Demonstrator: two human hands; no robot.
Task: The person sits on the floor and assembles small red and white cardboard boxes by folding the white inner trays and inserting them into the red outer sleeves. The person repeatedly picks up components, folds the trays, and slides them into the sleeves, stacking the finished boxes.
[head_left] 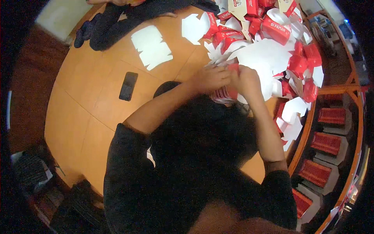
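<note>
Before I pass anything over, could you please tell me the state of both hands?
Left hand: curled at the red cardboard; whether it grips cannot be told.
Right hand: curled against the same cardboard; its grip is hidden too.

White cardboard (261, 58) glares, black clothing (187, 171) lies in grainy shadow, and dim edges bend.
</note>
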